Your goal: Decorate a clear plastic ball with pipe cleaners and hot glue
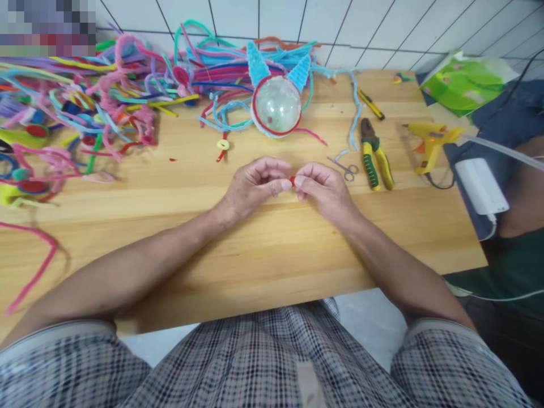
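Note:
A small red fuzzy piece [293,180] sits between my two hands, over the middle of the table. My right hand [325,184] pinches it between thumb and forefinger. The left thumb tip meets its other side, and my left hand [259,184] is curled with the fingers closing behind the thumb. Fingertips cover most of the piece. Just beyond stands a clear dome [278,105] with a red rim and two blue fuzzy ears [258,65]. Left of the dome lies a red strip with a pale yellow button [222,145].
Colourful pipe cleaners [140,102] are heaped at the back left. To the right lie small scissors [349,171], green-and-yellow pliers [376,158], a yellow cutter [371,105] and a yellow glue gun [431,141] with its cord. A white box [481,186] and another person's arm [525,192] are at the right edge.

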Available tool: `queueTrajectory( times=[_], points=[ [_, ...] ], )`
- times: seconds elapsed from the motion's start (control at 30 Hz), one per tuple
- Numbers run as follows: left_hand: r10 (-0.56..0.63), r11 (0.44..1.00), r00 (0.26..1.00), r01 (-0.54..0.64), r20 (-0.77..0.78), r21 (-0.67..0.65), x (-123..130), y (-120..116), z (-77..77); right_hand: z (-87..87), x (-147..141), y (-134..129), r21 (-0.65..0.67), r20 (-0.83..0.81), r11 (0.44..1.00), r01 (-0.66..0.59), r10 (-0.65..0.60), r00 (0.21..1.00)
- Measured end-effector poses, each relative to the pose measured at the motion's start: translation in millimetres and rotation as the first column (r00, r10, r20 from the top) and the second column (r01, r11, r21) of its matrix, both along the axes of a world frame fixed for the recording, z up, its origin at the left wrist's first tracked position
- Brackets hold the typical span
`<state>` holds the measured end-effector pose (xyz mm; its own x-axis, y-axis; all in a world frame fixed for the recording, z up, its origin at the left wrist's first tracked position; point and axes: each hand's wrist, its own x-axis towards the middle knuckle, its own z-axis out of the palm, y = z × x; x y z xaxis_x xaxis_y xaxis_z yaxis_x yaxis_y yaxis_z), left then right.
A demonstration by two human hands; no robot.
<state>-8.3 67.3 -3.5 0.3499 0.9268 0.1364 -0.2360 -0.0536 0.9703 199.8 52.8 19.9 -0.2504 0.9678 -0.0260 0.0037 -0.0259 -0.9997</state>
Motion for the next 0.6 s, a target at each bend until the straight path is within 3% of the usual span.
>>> queueTrajectory(
  times=[0.17,0.6],
  points=[
    [0.109,0.994,0.991,-0.110,-0.076,-0.004,3.4,-1.4,2.5,0.5,-1.5,-1.9,0.015,0.028,1.000,0.021,-0.022,0.999],
    [0.131,0.982,0.976,-0.103,-0.176,0.157,0.9,-14.9,6.0,1.0,-7.1,-9.9,0.146,0.200,0.979,0.145,-0.173,0.964]
  ],
)
